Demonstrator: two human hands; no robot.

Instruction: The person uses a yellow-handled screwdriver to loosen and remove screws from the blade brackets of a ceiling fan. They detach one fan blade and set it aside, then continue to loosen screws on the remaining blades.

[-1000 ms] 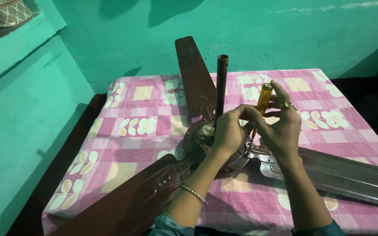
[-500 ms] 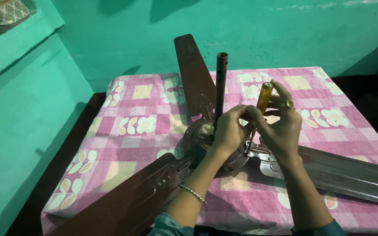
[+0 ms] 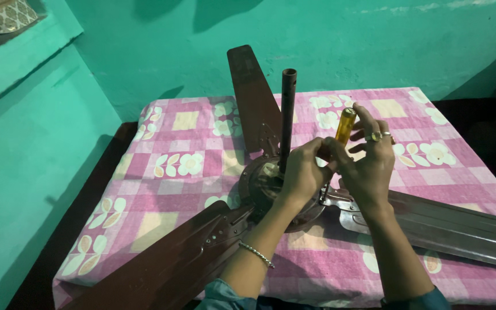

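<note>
Head view: my right hand [image 3: 368,166] closes its grip on the amber-handled screwdriver [image 3: 344,125], held upright over the ceiling fan motor hub [image 3: 265,183], which lies on the checked pink cloth [image 3: 185,166] covering the worktop. My left hand [image 3: 302,172] pinches near the shaft, fingers curled shut. Judging by this, the tip, hidden behind my fingers, could slip off its screw and jab them, since I cannot see the seating.

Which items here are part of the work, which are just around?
In use: ceiling fan, its upright rod, amber-handled screwdriver, left hand, right hand.
Just around: pink checked cloth, patterned thing on the ledge.
</note>
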